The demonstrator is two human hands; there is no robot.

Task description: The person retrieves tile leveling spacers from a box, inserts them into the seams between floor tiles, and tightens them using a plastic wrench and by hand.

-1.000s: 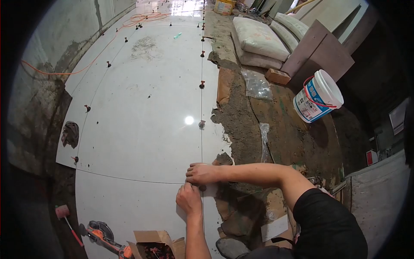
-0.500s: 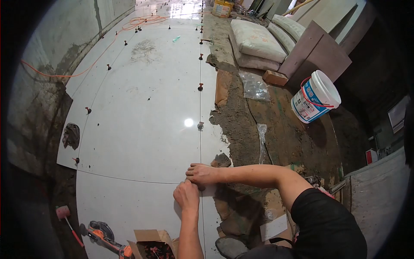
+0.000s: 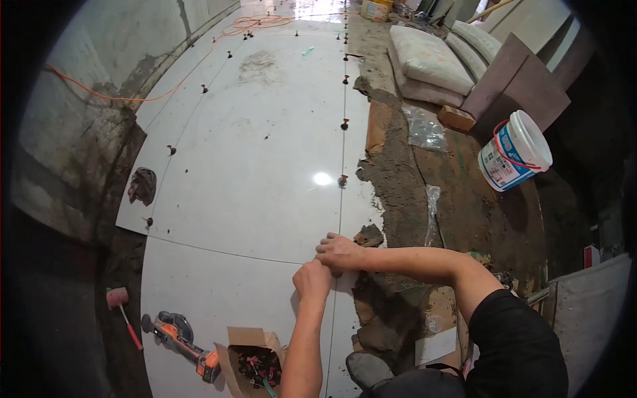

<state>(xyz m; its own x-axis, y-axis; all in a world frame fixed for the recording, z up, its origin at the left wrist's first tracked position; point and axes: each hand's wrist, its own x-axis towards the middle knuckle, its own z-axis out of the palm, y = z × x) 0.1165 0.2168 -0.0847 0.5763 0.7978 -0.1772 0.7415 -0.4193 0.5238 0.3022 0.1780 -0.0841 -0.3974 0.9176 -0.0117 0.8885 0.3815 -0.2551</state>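
My left hand [image 3: 312, 280] and my right hand [image 3: 340, 253] meet over the crossing of two joints in the pale floor tiles [image 3: 252, 192]. The fingers of both are curled closed against the tile, and whatever they grip is hidden beneath them. Farther along the same joint stand red-and-black tile levelling clips, the nearest clip [image 3: 342, 180] beyond my hands. A cardboard box [image 3: 249, 337] full of small red and black pieces sits beside my left forearm. Left of it lies an orange-and-black angle grinder [image 3: 182, 341].
A red-handled mallet [image 3: 123, 315] lies off the tile edge. Rough mortar [image 3: 398, 205] borders the tiles on the right, with a white bucket [image 3: 514, 151], a brick [image 3: 456, 118] and stacked bags [image 3: 431, 63]. An orange cable [image 3: 159, 97] runs along the left wall. A dark crumpled rag [image 3: 142, 186] lies at the left edge.
The camera view has swung, so the scene sits farther right and the box and grinder show more fully. Both hands stay together at the same joint crossing.
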